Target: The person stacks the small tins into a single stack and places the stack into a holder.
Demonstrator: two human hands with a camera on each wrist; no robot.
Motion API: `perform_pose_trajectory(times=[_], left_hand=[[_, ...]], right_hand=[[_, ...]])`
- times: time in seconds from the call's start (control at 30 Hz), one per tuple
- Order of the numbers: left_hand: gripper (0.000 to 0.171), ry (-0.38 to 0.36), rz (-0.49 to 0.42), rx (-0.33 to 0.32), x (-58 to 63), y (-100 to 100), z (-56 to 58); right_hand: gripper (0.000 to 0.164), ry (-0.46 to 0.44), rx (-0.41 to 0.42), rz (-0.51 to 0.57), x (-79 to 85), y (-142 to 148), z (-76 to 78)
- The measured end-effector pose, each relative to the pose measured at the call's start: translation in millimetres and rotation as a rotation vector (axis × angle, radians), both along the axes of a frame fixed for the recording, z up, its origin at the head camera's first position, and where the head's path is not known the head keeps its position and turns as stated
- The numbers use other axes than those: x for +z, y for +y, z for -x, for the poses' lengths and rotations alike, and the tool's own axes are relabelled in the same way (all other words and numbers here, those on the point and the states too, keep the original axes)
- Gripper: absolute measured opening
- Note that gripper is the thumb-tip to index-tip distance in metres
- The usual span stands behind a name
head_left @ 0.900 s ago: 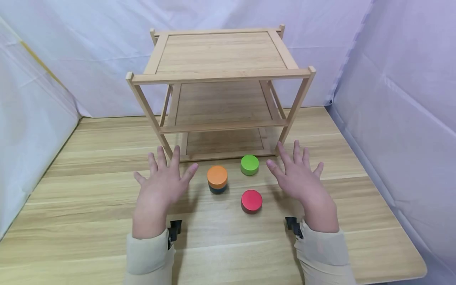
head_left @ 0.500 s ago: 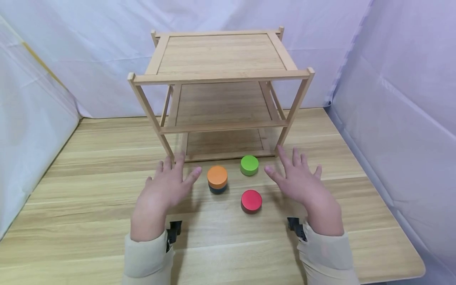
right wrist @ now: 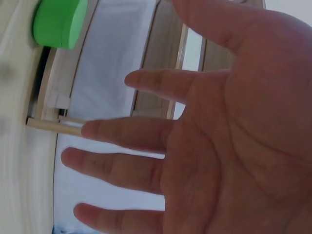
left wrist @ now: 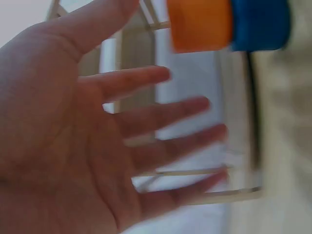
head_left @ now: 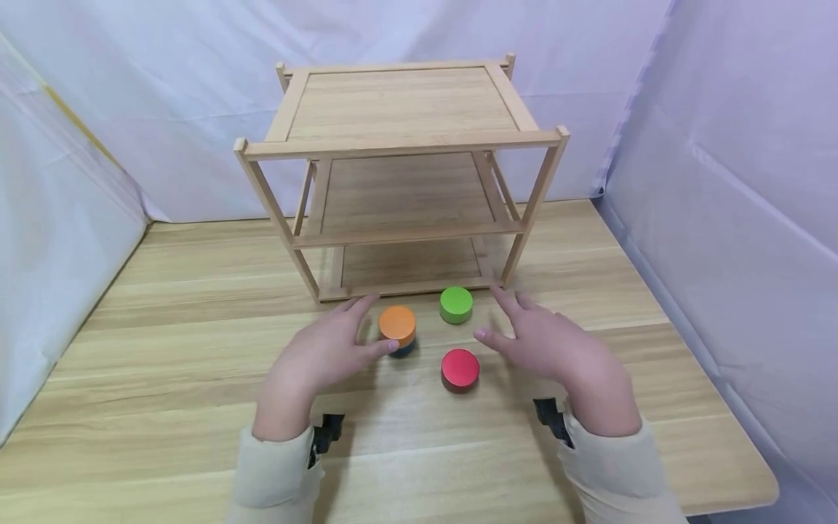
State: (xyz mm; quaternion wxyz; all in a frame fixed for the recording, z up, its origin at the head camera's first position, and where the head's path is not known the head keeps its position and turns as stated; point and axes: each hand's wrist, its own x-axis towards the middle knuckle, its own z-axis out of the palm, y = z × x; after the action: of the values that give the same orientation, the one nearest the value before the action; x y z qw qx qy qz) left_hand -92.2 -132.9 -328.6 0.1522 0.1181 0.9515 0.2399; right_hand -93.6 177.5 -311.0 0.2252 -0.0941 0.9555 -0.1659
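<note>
An orange cylinder sits on top of a dark blue cylinder on the table. My left hand is just left of this stack, fingers extended, the thumb tip overlapping it in the head view. In the left wrist view the orange piece and the blue piece stand beyond the thumb, away from the palm. My right hand hovers with fingers spread, right of a green cylinder and a red cylinder. Its palm faces inward and holds nothing.
Behind the cylinders stands a three-tier wooden shelf, its lowest front rail just past the green piece. White curtains surround the wood-grain table at the back and both sides.
My left hand has turned and moved right, up to the orange and blue stack. The right hand has shifted slightly left toward the green and red cylinders. The cylinders stay in place.
</note>
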Motion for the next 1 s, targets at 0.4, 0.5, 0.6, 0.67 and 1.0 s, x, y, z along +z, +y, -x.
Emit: perform_pose_trajectory(times=[0.4,0.5,0.6,0.67,1.0], left_hand=[[0.08,-0.085,-0.236,-0.097,-29.9,-9.3,22.9],[0.076,-0.102,-0.214,-0.134,-31.1,-9.6,27.9],[0.073,-0.12,-0.193,-0.154,-33.4,-8.7,33.1],[0.069,-0.128,-0.182,-0.156,-35.2,-8.0,36.1],[0.05,-0.129,-0.168,-0.172,-41.3,-5.8,42.6]], right_hand=[[0.096,0.033,0.142,-0.037,-18.8,-10.3,-13.5],[0.097,0.065,0.183,-0.042,-27.3,-15.2,-16.2],[0.092,0.102,0.209,-0.037,-36.9,-20.5,-18.3],[0.089,0.129,0.216,-0.035,-43.4,-23.5,-18.9],[0.065,0.222,0.218,-0.027,-63.4,-25.5,-17.8]])
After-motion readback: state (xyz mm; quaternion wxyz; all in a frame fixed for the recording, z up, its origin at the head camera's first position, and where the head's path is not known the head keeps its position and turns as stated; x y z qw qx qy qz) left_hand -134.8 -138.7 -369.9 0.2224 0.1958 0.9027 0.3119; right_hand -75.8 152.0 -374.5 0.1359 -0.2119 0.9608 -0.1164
